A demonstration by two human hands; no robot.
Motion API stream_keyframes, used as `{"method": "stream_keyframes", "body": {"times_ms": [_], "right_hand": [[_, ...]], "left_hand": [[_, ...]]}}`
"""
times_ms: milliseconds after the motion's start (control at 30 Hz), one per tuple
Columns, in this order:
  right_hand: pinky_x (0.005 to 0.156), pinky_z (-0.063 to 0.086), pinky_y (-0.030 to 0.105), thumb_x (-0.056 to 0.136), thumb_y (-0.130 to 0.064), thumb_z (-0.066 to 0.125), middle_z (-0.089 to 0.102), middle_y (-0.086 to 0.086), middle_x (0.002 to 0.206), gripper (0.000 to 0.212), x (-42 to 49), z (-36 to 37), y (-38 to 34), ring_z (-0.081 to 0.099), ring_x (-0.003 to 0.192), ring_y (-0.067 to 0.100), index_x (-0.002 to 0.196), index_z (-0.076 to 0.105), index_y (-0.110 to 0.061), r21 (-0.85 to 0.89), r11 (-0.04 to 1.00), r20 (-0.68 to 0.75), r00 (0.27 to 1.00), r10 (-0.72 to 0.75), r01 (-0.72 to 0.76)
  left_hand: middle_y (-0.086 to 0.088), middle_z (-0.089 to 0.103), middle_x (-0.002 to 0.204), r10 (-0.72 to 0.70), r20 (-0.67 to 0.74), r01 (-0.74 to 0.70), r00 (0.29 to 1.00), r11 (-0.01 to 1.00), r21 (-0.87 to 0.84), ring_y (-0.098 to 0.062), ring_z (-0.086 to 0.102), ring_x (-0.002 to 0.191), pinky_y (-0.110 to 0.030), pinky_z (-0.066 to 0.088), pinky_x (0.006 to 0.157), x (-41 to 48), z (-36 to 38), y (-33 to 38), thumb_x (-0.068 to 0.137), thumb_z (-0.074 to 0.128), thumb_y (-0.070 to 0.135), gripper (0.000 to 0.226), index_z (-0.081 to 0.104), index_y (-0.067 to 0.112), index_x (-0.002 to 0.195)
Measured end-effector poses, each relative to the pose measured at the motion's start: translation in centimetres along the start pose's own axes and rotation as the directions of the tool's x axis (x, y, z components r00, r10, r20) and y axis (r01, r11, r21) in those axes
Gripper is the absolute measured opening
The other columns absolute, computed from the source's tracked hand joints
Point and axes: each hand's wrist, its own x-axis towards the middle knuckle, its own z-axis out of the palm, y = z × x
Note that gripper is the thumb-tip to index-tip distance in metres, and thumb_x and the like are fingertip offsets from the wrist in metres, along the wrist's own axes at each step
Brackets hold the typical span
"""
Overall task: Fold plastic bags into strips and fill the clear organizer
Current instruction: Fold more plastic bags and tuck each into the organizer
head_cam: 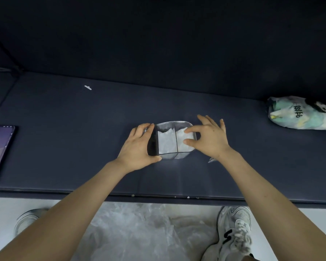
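The clear organizer stands in the middle of the dark blue tabletop, right in front of the person, with both bare arms reaching out to it. It has three compartments side by side. The left one looks dark. The middle one holds a second folded bag, white and crumpled at its top edge. The right one holds a folded bag of the same white plastic.

The left hand grips the organizer's left end. Its fingers curl over the far rim and the thumb hooks round the near left corner. The right hand is at the right end. Its forefinger and thumb bend inward and pinch the folded bag at the top of the right compartment, one on the far side and one on the near side. The other three fingers fan out, spread and straight, past the organizer's far right corner.

Just under the right wrist a small clear offcut lies on the tabletop. Far off to the left, at the edge, lies a phone in a purple case. Well to the right sits a printed pouch in white and mint green with dark characters on it. A tiny white scrap lies toward the back on the left.

Below the tabletop's near edge, a heap of loose plastic bags lies on the pale floor between the person's feet. A white sneaker with black marks is beside it on the right.
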Motion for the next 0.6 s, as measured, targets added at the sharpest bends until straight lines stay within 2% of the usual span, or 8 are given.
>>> {"method": "stream_keyframes", "body": {"times_ms": [100, 200, 267, 367, 433, 467, 533, 600], "right_hand": [[0.118, -0.002, 0.05, 0.081, -0.047, 0.07, 0.028, 0.001, 0.156, 0.041, -1.2, -1.1, 0.6, 0.018, 0.146, 0.021, 0.12, 0.063, -0.039, 0.095, 0.995, -0.113, 0.994, 0.0, 0.011], [0.115, 0.013, 0.045, 0.079, -0.042, 0.073, 0.045, 0.0, 0.146, 0.036, -3.5, -1.7, 1.0, 0.038, 0.135, 0.021, 0.114, 0.068, -0.033, 0.16, 0.986, -0.267, 0.964, 0.009, 0.035], [0.104, 0.027, 0.039, 0.08, -0.035, 0.075, 0.058, -0.001, 0.131, 0.026, -5.4, -1.5, 1.3, 0.052, 0.119, 0.023, 0.105, 0.072, -0.028, 0.224, 0.974, -0.322, 0.945, 0.05, 0.025], [0.081, 0.046, 0.036, 0.08, -0.027, 0.076, 0.069, -0.004, 0.094, 0.008, -9.1, -0.1, 1.0, 0.063, 0.085, 0.023, 0.086, 0.074, -0.022, 0.322, 0.947, -0.359, 0.927, 0.11, 0.012], [0.071, 0.049, 0.032, 0.084, -0.033, 0.071, 0.07, -0.005, 0.081, 0.013, -11.7, 1.4, 0.1, 0.065, 0.079, 0.022, 0.081, 0.074, -0.021, 0.337, 0.938, -0.274, 0.945, 0.178, -0.079], [0.072, 0.049, 0.031, 0.086, -0.039, 0.067, 0.071, -0.005, 0.082, 0.018, -12.9, 2.3, -0.4, 0.066, 0.082, 0.022, 0.084, 0.074, -0.022, 0.295, 0.944, -0.168, 0.964, 0.205, -0.149], [0.08, 0.046, 0.028, 0.089, -0.051, 0.058, 0.072, -0.007, 0.094, 0.028, -14.9, 4.5, -1.3, 0.064, 0.096, 0.019, 0.095, 0.073, -0.029, 0.137, 0.965, 0.084, 0.973, 0.214, -0.224], [0.088, 0.043, 0.026, 0.089, -0.059, 0.053, 0.068, -0.011, 0.11, 0.037, -16.2, 7.1, -2.1, 0.06, 0.11, 0.014, 0.108, 0.068, -0.031, 0.062, 0.977, 0.287, 0.941, 0.178, -0.204]], "left_hand": [[0.004, 0.016, 0.155, -0.013, 0.005, 0.013, 1.0, 1.0, -0.007, -0.018, 0.015, 0.14, -0.021, 0.015, 0.112, 1.1, -0.2, 0.1, 0.075, 0.078, 0.043, 0.107, 0.012, 0.013, 0.154], [0.002, 0.014, 0.155, -0.022, 0.019, 0.022, 1.0, 1.0, -0.001, -0.02, 0.015, 0.141, -0.022, 0.015, 0.113, 2.6, -0.5, 0.2, 0.076, 0.078, 0.043, 0.107, 0.011, 0.012, 0.154], [0.0, 0.013, 0.156, -0.022, 0.037, 0.021, 0.999, 1.0, 0.018, -0.022, 0.015, 0.142, -0.025, 0.015, 0.115, 3.8, -0.7, 0.3, 0.076, 0.077, 0.043, 0.108, 0.01, 0.012, 0.154], [-0.005, 0.012, 0.157, -0.035, 0.031, 0.035, 0.999, 0.999, 0.027, -0.025, 0.015, 0.144, -0.029, 0.016, 0.117, 5.1, -1.5, 0.5, 0.075, 0.078, 0.043, 0.109, 0.01, 0.012, 0.155], [-0.007, 0.013, 0.157, -0.062, -0.005, 0.062, 0.998, 0.998, -0.001, -0.027, 0.016, 0.144, -0.031, 0.017, 0.118, 4.8, -2.0, 0.6, 0.075, 0.079, 0.042, 0.109, 0.012, 0.013, 0.155], [-0.007, 0.015, 0.156, -0.079, -0.026, 0.078, 0.997, 0.997, -0.021, -0.028, 0.018, 0.143, -0.032, 0.018, 0.117, 4.1, -2.1, 0.5, 0.075, 0.079, 0.041, 0.107, 0.013, 0.013, 0.154], [-0.008, 0.02, 0.154, -0.114, -0.077, 0.111, 0.991, 0.993, -0.044, -0.029, 0.022, 0.142, -0.032, 0.02, 0.116, 1.7, -2.0, -0.1, 0.08, 0.076, 0.039, 0.097, 0.019, 0.012, 0.153], [-0.009, 0.028, 0.151, -0.152, -0.123, 0.147, 0.981, 0.988, -0.049, -0.029, 0.029, 0.139, -0.031, 0.022, 0.114, -1.6, -1.6, -1.3, 0.085, 0.071, 0.037, 0.083, 0.028, 0.011, 0.151]]}}
